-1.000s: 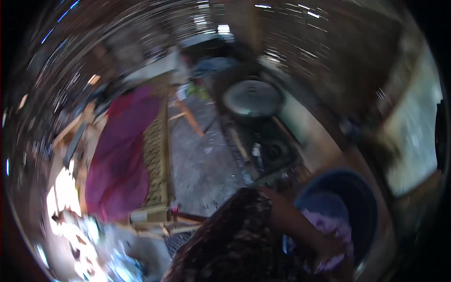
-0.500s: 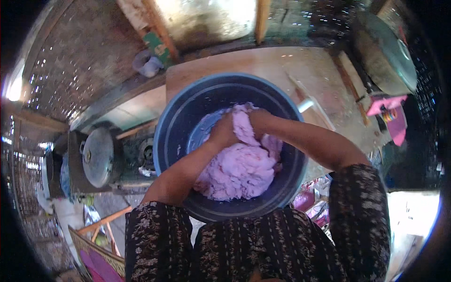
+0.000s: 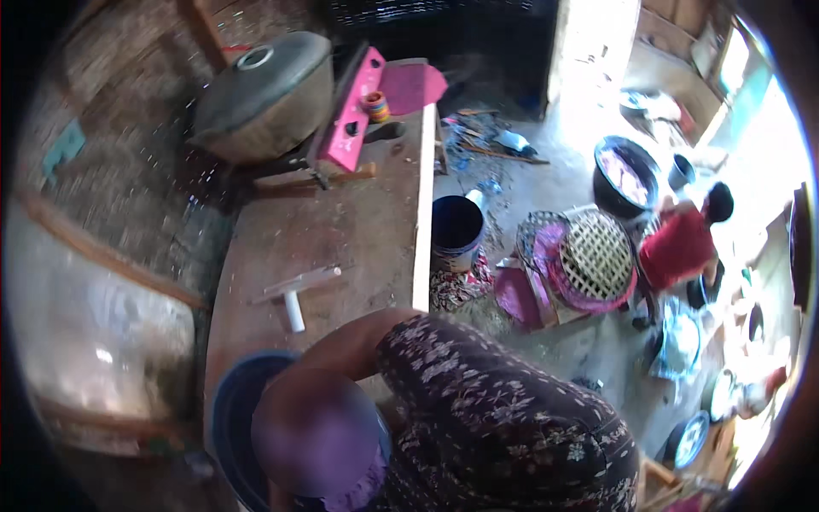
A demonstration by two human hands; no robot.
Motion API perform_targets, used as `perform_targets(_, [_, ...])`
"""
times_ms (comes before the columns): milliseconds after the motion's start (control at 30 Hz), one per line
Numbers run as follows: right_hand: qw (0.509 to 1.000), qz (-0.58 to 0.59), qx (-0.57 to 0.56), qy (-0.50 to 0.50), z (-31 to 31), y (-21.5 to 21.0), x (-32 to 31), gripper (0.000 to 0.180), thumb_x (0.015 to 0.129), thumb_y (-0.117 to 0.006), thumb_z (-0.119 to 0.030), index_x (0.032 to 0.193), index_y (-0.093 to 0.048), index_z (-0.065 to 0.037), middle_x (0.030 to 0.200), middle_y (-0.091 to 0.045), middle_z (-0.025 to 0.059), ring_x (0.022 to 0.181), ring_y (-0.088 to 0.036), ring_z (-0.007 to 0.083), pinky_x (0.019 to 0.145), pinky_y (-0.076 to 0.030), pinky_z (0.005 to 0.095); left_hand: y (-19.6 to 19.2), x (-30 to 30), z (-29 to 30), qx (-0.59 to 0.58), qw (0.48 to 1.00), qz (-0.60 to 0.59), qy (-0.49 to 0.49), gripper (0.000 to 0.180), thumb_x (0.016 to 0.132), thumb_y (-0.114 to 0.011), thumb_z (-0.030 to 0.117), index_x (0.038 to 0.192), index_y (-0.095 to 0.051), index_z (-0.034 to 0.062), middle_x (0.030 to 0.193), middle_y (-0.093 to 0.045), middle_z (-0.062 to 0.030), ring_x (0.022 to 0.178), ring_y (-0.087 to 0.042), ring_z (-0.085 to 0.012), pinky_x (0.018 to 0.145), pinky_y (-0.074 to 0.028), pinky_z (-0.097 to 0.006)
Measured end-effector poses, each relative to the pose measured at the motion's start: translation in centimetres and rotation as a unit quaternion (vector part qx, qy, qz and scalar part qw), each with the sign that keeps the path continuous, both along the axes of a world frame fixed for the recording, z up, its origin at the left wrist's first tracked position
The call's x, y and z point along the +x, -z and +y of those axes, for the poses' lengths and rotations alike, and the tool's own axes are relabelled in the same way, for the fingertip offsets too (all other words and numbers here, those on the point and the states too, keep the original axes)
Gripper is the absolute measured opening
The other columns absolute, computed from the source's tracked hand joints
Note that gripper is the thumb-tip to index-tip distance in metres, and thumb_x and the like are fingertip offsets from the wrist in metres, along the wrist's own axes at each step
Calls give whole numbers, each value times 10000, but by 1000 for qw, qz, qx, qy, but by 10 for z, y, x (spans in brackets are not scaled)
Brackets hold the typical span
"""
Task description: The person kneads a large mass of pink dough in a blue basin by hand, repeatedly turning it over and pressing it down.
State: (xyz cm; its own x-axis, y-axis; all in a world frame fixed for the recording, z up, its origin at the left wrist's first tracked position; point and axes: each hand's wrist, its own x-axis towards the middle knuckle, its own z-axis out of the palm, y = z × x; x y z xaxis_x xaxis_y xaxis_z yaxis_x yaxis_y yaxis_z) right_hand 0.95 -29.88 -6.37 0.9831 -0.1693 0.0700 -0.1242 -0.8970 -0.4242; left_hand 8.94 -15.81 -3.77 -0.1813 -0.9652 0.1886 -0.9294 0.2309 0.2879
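Observation:
A dark blue basin [image 3: 229, 410] stands at the lower left of the view, at the near end of the wooden table. Pale purple dough [image 3: 363, 488] shows in part at its near side. My right forearm [image 3: 341, 354], coming from a dark flowered sleeve, reaches down into the basin. A blurred patch covers the place where my right hand and much of the dough would be, so its fingers are hidden. Of my left arm, only a sliver of skin [image 3: 277, 495] may show at the lower edge; the left hand itself is hidden.
A white T-shaped tool [image 3: 294, 311] lies on the table [image 3: 341, 230]. Beyond it are a big lidded pot [image 3: 269, 102] and a pink board [image 3: 354, 115]. On the floor stand a bucket [image 3: 452, 247], a woven basket [image 3: 597, 256] and a black tub [image 3: 614, 200], near a person in red [image 3: 678, 247].
The view has swung to the right, so the basin has shifted to the lower left. Both hands, seen in the dough before, are now hidden. The floor and a person have come into view.

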Motion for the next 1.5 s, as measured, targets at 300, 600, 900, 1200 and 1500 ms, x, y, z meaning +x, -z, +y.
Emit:
perform_targets(300, [949,119,-195,-216,110,-46,-93,422,641,-731,-387,949,-716,-99,1127,-622,119,1011,-595,251,818,-499,418,-25,-70,-37,168,978,67,102,518,852,-617,254,1279,-461,6,1260,-537,-161,1151,-522,-270,964,-409,-382])
perform_targets(600, [978,165,-71,-111,85,-115,-120,422,647,-755,-431,961,-717,-150,1035,-667,88,988,-610,276,818,-498,410,-37,-97,-58,225,961,62,151,518,855,-616,247,1281,-458,-3,1270,-527,-173,1168,-511,-264,980,-395,-383])
perform_targets(900, [975,210,-68,-37,89,-137,-139,443,648,-756,-442,968,-714,-137,1066,-656,95,994,-608,279,827,-495,414,-51,-110,-49,248,952,78,160,519,857,-615,240,1283,-456,-11,1279,-517,-186,1185,-501,-259,997,-381,-383])
perform_targets(1200, [964,256,-59,24,117,-158,-148,465,649,-756,-453,974,-710,-124,1098,-645,102,1001,-607,282,837,-492,419,-71,-107,-36,273,941,97,174,520,860,-614,232,1285,-454,-20,1288,-507,-198,1202,-490,-254,1013,-367,-384])
perform_targets(1500, [978,209,16,8,111,-145,-120,556,655,-757,-393,1054,-660,-19,1119,-615,202,1079,-575,357,900,-455,489,-106,19,36,227,961,140,78,520,863,-613,225,1287,-451,-29,1298,-497,-211,1219,-479,-249,1030,-353,-385])
